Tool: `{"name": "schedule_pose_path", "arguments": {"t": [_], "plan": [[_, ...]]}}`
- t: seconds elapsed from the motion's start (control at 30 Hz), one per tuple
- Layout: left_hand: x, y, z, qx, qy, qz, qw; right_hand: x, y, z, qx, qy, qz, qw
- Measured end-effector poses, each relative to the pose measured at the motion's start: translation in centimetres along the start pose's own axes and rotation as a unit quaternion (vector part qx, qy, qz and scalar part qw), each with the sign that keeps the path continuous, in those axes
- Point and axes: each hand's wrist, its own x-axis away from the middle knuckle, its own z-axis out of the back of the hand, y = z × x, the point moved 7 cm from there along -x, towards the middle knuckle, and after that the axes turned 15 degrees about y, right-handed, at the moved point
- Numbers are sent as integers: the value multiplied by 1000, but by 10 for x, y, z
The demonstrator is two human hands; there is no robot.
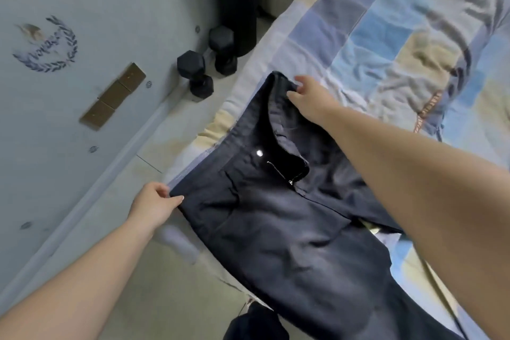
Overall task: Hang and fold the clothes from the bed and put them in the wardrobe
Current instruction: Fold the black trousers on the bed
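Trousers (276, 218): dark pair, front up, lying across the near corner of the bed (372, 44), waist toward the wall side, legs running off the bottom of the view and partly overhanging the edge.
Why spread flat: I judge I have them laid out so the waist is square before folding; the fly is open and the button (259, 153) shows.
Left hand (154, 204): thumb and fingers pinched on the near corner of the waistband, at the edge of the mattress, pulling it taut toward me.
Right hand (309, 99): reaches over the cloth to the far corner of the waistband; fingers curl at the hem, though I cannot tell whether they have closed on it.
Why two corners: holding both ends of the waist lets me stretch out creases and line up the legs.
Bedspread (386, 36): blue and beige patchwork, rumpled under the trousers.
Dumbbells (207, 63): two black ones on the floor by the wall, well apart from my hands.
Step in hand: straightening, fold not yet begun.
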Motion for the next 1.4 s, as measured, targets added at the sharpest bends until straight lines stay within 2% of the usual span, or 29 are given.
{"name": "schedule_pose_path", "arguments": {"t": [0.07, 0.13, 0.23, 0.3, 0.4, 0.5, 0.57, 0.63, 0.7, 0.73, 0.8, 0.83, 0.87, 0.97, 1.07, 1.1, 1.2, 1.3, 1.4], "plan": [[-14, 15, -2, -45, 52, -53, 996, 12, 33, -27, 10, -30, -18, 999], [-20, 42, -13, -68, 69, -133, 986, 29, 73, -52, 44, -67, -37, 996], [-14, 87, -56, -75, 8, -270, 960, 58, 121, -87, 98, -115, -41, 988], [-5, 108, -87, -56, -54, -304, 949, 71, 131, -105, 81, -114, -34, 990], [-3, 115, -140, -11, -147, -204, 968, 81, 130, -130, 107, -83, 5, 991], [4, 112, -176, 45, -190, -67, 979, 84, 124, -137, 111, -16, 12, 994], [16, 117, -190, 92, -226, -6, 970, 82, 126, -131, 14, 35, -49, 998], [22, 125, -196, 175, -258, 56, 949, 82, 120, -125, -105, 76, -98, 987], [19, 131, -196, 253, -268, 88, 926, 85, 103, -127, -112, 85, -48, 989], [14, 132, -194, 258, -250, 89, 929, 88, 98, -137, -78, 50, -12, 996], [3, 125, -187, 212, -183, 81, 957, 103, 98, -171, 18, -96, 39, 994], [-4, 119, -183, 180, -140, 75, 971, 111, 99, -182, 42, -153, 59, 986], [-7, 114, -179, 156, -96, 57, 981, 119, 101, -184, 31, -176, 65, 982], [-4, 116, -164, 124, 24, -54, 991, 129, 114, -153, -88, -129, 28, 987], [29, 132, -166, 71, 61, -191, 977, 141, 153, -109, -130, -70, -11, 989], [45, 138, -174, 74, 45, -210, 974, 147, 173, -93, -137, -53, -31, 989], [105, 152, -208, 139, -41, -185, 972, 168, 238, -44, -163, 8, -96, 982], [188, 166, -254, 124, -113, -203, 965, 195, 308, 11, -206, 62, -165, 963], [267, 172, -303, 104, -165, -222, 955, 226, 380, 59, -219, 77, -205, 951]]}}
